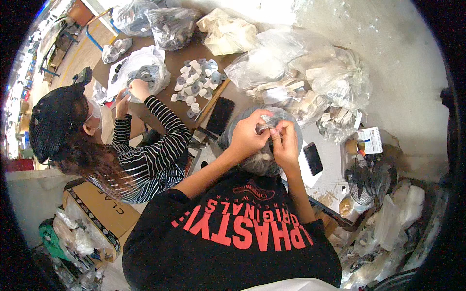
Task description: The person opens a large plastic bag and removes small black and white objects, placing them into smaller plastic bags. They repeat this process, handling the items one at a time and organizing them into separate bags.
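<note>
A clear plastic bag [262, 164] with a greyish look bulges in front of my chest, at the table's near edge. My left hand [249, 135] is closed, its fingers pinching the gathered plastic at the bag's top. Beside it my right hand [285, 141] is closed too, thumb and fingers pressed on the same plastic, nearly touching the left. What fills the bag is mostly hidden by my hands and the cloudy film. Left of the bag lies a dark phone [220, 115]; to the right, another phone [313, 158] rests on the white surface.
On my left a co-worker in a striped sleeve [162, 140] handles an open bag [158, 77] of grey pieces. Loose white and grey pieces [196, 82] are spread on the brown table. Filled plastic bags [310, 68] crowd the far side. A small fan [363, 186] stands right.
</note>
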Demonstrator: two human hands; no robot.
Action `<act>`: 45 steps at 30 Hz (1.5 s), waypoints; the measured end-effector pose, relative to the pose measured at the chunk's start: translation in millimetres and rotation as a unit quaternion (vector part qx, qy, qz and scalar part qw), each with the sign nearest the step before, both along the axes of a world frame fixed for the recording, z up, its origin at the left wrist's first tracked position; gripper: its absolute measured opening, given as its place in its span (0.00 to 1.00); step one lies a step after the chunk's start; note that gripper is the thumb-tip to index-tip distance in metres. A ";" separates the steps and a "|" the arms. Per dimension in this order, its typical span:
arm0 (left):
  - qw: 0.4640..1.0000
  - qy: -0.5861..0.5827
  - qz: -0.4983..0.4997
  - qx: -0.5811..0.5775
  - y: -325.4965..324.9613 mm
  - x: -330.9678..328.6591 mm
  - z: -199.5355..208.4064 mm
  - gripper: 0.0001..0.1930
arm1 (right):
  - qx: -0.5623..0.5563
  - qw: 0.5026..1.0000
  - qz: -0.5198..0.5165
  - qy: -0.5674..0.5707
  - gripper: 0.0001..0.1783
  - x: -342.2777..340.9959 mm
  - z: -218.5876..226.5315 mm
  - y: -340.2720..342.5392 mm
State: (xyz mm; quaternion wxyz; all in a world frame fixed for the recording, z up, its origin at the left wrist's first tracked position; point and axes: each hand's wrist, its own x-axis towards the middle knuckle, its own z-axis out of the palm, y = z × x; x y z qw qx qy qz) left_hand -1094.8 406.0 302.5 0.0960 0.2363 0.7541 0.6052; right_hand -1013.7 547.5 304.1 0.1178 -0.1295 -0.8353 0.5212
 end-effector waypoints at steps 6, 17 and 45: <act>0.985 0.100 -0.066 -0.124 -4.5 -9.3 -25.5 0.13 | 0.263 0.962 -0.008 0.069 0.13 1.2 2.2 9.5; 0.984 -0.163 -0.020 -0.066 16.6 -16.4 -19.3 0.21 | 0.441 0.885 0.131 0.072 0.12 -5.3 30.1 22.3; 0.952 0.163 -0.196 -0.167 1.3 16.8 27.6 0.16 | 0.116 0.975 0.159 0.102 0.20 44.5 4.3 84.8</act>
